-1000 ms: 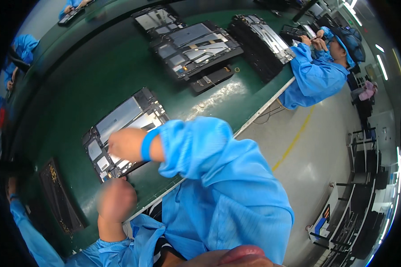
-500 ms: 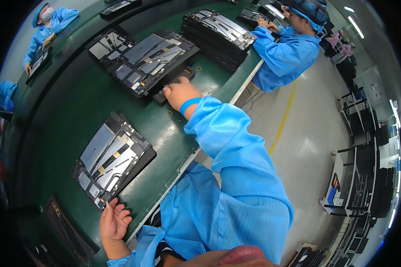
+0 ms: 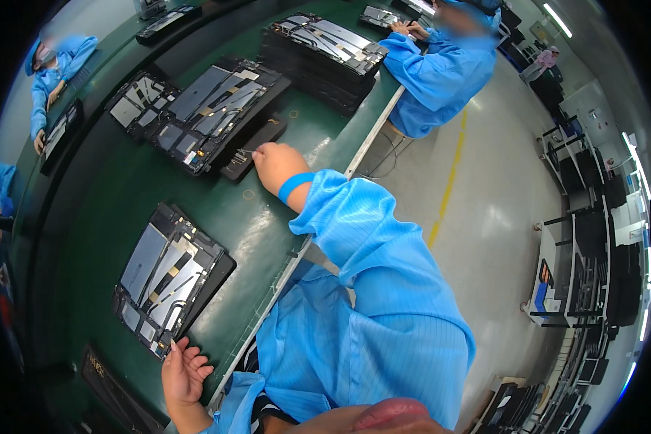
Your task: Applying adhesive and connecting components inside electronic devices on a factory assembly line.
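Note:
My right hand (image 3: 281, 172) is closed in a pinch at the near end of a small black tray (image 3: 260, 137). A thin metal piece (image 3: 247, 150) sticks out of its fingertips, above small metal parts in the tray. An opened tablet (image 3: 168, 278) lies before me, its grey battery panels, ribbon cables and circuit boards bare. My left hand (image 3: 184, 375) is at its near corner, the thumb and forefinger by the edge, the other fingers loosely bent and apart. Beyond, a stack of opened tablets (image 3: 213, 108) partly overhangs the tray.
A taller stack of opened tablets (image 3: 325, 54) stands at the far bench end, by a co-worker in blue (image 3: 441, 79). Small yellow rings (image 3: 248, 194) lie on the green bench (image 3: 267, 231). A dark panel (image 3: 116, 387) is at lower left. Shelf carts (image 3: 557, 289) stand at right.
My right hand has drawn back a little from the tray, and the thin metal piece and the tray's small parts show more plainly. The whole view has shifted slightly; my left hand keeps its place at the corner.

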The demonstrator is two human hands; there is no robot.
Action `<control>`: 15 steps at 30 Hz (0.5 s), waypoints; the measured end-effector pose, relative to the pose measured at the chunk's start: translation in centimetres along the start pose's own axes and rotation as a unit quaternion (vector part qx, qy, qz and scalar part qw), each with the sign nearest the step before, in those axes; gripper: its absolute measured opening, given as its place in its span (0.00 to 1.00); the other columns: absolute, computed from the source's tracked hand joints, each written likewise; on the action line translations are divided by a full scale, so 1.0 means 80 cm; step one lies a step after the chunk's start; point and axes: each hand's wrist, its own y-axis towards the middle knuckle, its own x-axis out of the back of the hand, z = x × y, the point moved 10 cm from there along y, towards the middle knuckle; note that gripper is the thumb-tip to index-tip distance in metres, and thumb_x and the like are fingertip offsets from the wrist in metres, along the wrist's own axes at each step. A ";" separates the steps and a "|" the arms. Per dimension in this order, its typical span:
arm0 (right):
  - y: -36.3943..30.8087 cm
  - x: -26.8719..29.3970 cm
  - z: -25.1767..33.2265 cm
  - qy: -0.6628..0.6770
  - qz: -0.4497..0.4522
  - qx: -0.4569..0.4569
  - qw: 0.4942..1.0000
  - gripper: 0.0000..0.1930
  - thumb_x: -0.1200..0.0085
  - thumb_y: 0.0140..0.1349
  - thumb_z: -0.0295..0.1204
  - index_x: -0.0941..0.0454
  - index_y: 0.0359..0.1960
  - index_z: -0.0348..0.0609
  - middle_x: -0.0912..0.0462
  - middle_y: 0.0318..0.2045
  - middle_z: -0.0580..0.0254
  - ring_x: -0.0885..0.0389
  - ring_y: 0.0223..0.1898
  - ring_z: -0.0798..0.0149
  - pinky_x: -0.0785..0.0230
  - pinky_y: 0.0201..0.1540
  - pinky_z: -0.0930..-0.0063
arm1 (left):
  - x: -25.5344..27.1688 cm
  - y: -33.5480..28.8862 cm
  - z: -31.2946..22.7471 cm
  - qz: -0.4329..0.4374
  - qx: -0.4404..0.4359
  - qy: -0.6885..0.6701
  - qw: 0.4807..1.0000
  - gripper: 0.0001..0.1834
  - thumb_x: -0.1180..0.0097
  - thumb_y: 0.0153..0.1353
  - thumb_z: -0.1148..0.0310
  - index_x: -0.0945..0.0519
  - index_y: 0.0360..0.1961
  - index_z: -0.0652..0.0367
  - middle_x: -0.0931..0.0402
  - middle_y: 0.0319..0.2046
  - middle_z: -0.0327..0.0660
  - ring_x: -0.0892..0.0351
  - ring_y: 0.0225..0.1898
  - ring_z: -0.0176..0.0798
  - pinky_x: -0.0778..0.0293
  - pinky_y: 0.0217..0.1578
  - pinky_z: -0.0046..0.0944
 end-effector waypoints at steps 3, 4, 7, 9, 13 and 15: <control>-0.010 0.004 -0.024 0.053 0.016 -0.017 0.998 0.17 0.58 0.52 0.39 0.27 0.36 0.40 0.26 0.34 0.48 0.30 0.39 0.49 0.38 0.43 0.65 | -0.009 0.000 -0.006 -0.006 -0.015 0.089 0.996 0.18 0.60 0.57 0.58 0.34 0.42 0.62 0.29 0.25 0.41 0.28 0.21 0.34 0.27 0.20 0.34; -0.010 0.001 -0.036 0.053 0.027 -0.035 0.998 0.17 0.58 0.52 0.39 0.27 0.36 0.40 0.26 0.35 0.49 0.30 0.39 0.50 0.38 0.43 0.66 | -0.014 -0.001 -0.011 -0.005 -0.031 0.144 0.989 0.20 0.59 0.57 0.59 0.36 0.44 0.64 0.31 0.26 0.41 0.29 0.22 0.33 0.27 0.21 0.34; -0.016 0.006 -0.048 0.024 0.055 -0.044 0.997 0.19 0.59 0.52 0.41 0.28 0.37 0.40 0.26 0.36 0.49 0.30 0.39 0.51 0.39 0.44 0.66 | -0.025 -0.002 -0.016 -0.006 -0.040 0.183 0.982 0.21 0.58 0.57 0.60 0.37 0.46 0.65 0.33 0.28 0.40 0.32 0.23 0.30 0.29 0.22 0.31; -0.024 0.005 -0.053 -0.026 0.109 -0.054 0.992 0.19 0.59 0.52 0.41 0.27 0.35 0.39 0.26 0.35 0.49 0.29 0.39 0.51 0.39 0.44 0.66 | -0.026 0.001 -0.015 -0.005 -0.035 0.190 0.981 0.22 0.58 0.57 0.60 0.38 0.46 0.65 0.33 0.28 0.40 0.32 0.23 0.30 0.29 0.23 0.31; -0.040 0.029 -0.048 0.004 0.068 -0.026 0.997 0.18 0.59 0.53 0.41 0.26 0.34 0.39 0.25 0.33 0.50 0.29 0.37 0.50 0.37 0.42 0.65 | -0.031 -0.002 -0.016 -0.002 -0.043 0.194 0.980 0.20 0.58 0.57 0.61 0.37 0.46 0.65 0.32 0.29 0.40 0.32 0.24 0.30 0.30 0.25 0.30; -0.065 0.036 0.002 0.061 0.113 0.044 0.991 0.17 0.56 0.52 0.41 0.26 0.31 0.40 0.25 0.31 0.50 0.28 0.35 0.51 0.36 0.39 0.67 | -0.030 -0.003 -0.028 -0.013 -0.097 0.235 0.967 0.19 0.57 0.56 0.62 0.36 0.45 0.65 0.32 0.30 0.39 0.31 0.24 0.31 0.30 0.26 0.29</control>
